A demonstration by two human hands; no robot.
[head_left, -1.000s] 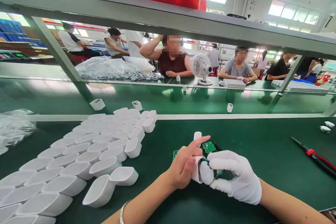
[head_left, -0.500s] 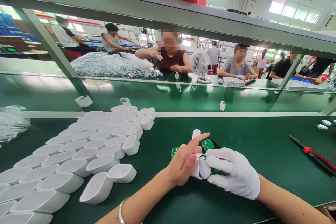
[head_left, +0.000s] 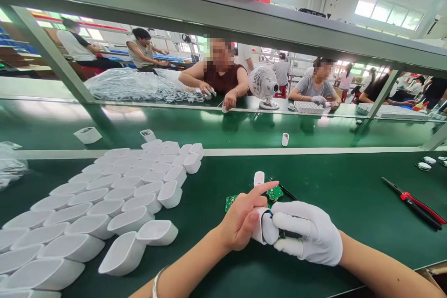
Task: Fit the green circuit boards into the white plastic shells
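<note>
The bare left hand (head_left: 239, 223) grips a white case (head_left: 257, 231) with its index finger stretched out, above the bench (head_left: 342, 181), nearer the front edge than the back. The gloved right hand (head_left: 309, 233) pinches a white cap (head_left: 270, 230) at the case's open end; how far in it sits, I cannot tell. Green circuit boards (head_left: 275, 193) lie just beyond, toward the back edge. White cups (head_left: 155, 232) reach that edge at left; pliers (head_left: 417, 207) lie at right
</note>
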